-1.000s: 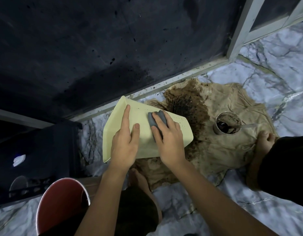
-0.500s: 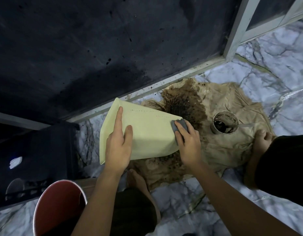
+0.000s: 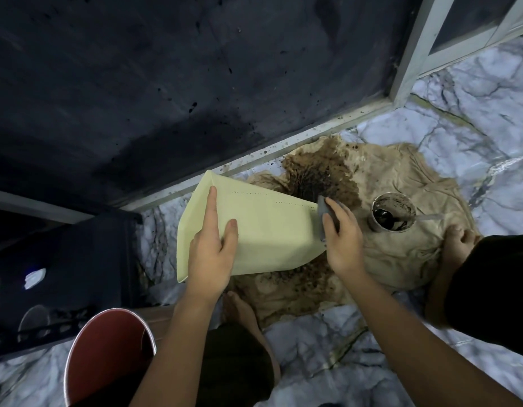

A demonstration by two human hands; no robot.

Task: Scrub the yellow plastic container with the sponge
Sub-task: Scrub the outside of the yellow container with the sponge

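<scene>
The pale yellow plastic container lies tipped on its side over the stained cloth, its wide rim to the left and its narrow base to the right. My left hand presses flat on its upper face near the rim, holding it steady. My right hand grips a grey sponge and holds it against the container's base end at the right. Most of the sponge is hidden under my fingers.
A beige cloth with dark brown stains covers the marble floor. A small cup of dark liquid with a spoon stands on it. A red bucket is at lower left, a dark crate to the left. My feet rest on the cloth.
My right hand slid the sponge from the middle of the container's upper face rightward to its base end. The container turned slightly. My left hand stayed pressed near the rim.
</scene>
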